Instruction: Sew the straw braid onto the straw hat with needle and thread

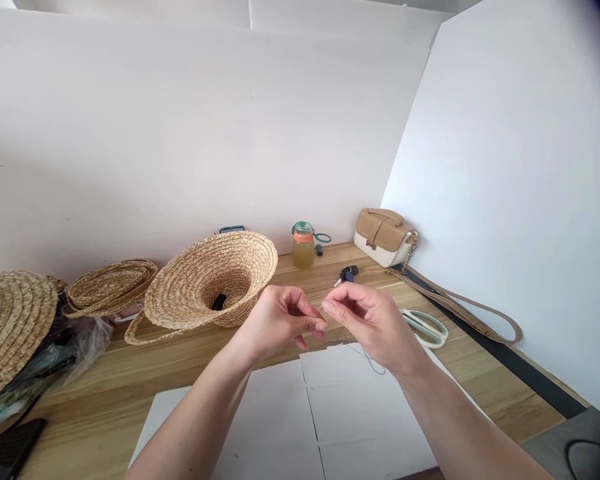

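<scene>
Both hands pinch thin thread, trailing right and down over white paper.

- Hat: we see coarse woven straw, matt and rough; the stacked brims match it.
- Table: wood-grain surface, smooth with a low sheen.
- Sheets: white paper, matt.
- Thread: we note a thin dark strand.
- Bag: smooth tan and cream leather-like skin.
- Jar: clear, glossy.
- Scissors: pale green plastic handles.
</scene>
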Demonstrator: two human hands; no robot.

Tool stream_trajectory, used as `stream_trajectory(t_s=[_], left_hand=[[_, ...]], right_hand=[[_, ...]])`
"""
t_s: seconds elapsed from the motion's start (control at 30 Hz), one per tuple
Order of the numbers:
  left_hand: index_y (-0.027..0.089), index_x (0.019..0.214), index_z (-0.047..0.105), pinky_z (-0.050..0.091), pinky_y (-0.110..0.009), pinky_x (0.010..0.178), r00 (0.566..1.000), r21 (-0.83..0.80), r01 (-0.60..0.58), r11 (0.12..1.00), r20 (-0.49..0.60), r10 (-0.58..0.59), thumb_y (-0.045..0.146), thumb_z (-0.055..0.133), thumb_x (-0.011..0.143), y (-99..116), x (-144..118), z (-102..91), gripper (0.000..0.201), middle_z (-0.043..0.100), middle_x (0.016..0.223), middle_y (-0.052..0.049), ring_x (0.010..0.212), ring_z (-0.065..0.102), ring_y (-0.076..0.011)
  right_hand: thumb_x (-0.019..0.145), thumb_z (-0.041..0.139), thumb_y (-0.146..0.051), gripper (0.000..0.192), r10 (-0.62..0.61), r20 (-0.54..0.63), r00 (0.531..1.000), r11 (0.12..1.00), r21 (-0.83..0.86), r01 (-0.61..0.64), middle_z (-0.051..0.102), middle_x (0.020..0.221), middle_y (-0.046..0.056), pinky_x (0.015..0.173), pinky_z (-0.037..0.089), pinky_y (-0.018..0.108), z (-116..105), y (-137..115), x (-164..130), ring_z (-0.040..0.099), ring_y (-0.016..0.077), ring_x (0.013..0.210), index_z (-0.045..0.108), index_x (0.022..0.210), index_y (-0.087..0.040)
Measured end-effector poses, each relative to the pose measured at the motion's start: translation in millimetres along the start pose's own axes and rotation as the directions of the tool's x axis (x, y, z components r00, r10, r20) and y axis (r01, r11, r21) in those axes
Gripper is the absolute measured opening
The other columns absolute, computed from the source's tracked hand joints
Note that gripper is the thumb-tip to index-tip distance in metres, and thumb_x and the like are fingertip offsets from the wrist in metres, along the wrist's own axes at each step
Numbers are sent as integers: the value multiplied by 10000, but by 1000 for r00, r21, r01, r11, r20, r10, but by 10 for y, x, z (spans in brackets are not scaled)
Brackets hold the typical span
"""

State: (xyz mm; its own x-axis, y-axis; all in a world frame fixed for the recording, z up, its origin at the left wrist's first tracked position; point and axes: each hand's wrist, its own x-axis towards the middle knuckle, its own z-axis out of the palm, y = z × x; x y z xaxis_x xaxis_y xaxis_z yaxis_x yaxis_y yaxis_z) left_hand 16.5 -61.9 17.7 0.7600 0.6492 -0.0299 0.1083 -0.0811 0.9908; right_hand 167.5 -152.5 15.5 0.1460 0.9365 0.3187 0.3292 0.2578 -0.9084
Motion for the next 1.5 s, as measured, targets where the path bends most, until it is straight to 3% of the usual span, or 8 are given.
stream_trajectory(t_s=[0.13,0.33,0.63,0.9,1.2,1.5], left_hand=[[105,611,594,527,-223,519,998,41,-52,998,-20,52,228,748,665,37,-6,-8,205,681,823,-78,654,602,-120],[119,580,580,497,-276,742,971,120,-227,967,-53,234,225,791,629,18,4,-39,241,594,1082,-90,913,590,-170],[128,571,510,441,-257,708,973,46,-227,973,-29,228,228,809,615,-46,50,-26,319,589,907,-55,846,563,-145],[127,584,489,383,-210,663,984,-250,-168,954,-92,150,191,793,648,-18,60,-55,317,615,764,-5,709,520,-79],[134,583,476,353,-199,614,983,-215,-148,965,-143,119,209,777,668,27,15,-24,322,580,693,18,650,470,-68],[157,690,503,350,-183,563,982,-234,-148,961,-149,115,195,775,662,13,40,-18,277,573,669,33,618,451,-66]], right_hand=[[877,558,-346,215,-10,-44,999,1000,-17,10,539,667,-8,566,375,243,-13,10,-1,450,113,621,590,744,-180],[870,567,-367,232,2,-72,997,1000,19,-1,514,675,-6,570,358,249,-19,49,-21,433,117,632,580,737,-177],[863,596,-375,236,64,-110,992,992,115,-51,409,606,-45,500,251,239,-15,178,-25,312,89,557,574,737,-177],[834,621,-327,222,114,-60,992,951,294,-91,391,594,-54,506,240,236,60,181,-8,315,81,550,532,708,-168],[778,699,-325,255,184,-6,983,746,652,-136,418,534,-63,527,227,239,88,189,-1,328,68,509,529,668,-170],[753,735,-198,160,185,32,982,445,888,-113,546,777,-18,653,341,230,121,259,24,458,83,668,599,675,-164]])
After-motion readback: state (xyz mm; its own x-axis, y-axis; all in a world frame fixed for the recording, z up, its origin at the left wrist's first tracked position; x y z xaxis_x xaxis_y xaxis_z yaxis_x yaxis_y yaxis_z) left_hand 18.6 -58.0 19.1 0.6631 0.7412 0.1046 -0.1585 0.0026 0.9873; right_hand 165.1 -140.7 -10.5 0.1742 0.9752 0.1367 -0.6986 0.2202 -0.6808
